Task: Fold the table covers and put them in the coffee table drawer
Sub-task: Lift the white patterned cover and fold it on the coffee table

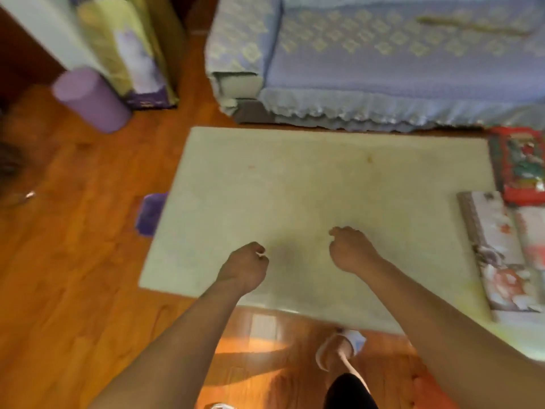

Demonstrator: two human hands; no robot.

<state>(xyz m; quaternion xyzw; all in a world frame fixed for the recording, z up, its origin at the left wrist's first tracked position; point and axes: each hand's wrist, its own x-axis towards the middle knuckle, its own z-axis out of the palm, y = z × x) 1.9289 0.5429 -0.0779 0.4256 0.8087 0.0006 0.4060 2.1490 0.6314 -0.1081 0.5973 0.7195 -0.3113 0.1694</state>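
left hand [244,265] curled closed, empty, lower centre | right hand [352,249] loosely curled, empty, beside it | folded floral cover [498,255] at right edge of pale coffee table [295,187], well apart from both | wood floor [73,261], blue sofa [398,63] at top

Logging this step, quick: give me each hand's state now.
Left hand: closed in a loose fist, nothing visible in it.
Right hand: fingers curled, nothing visible in it.
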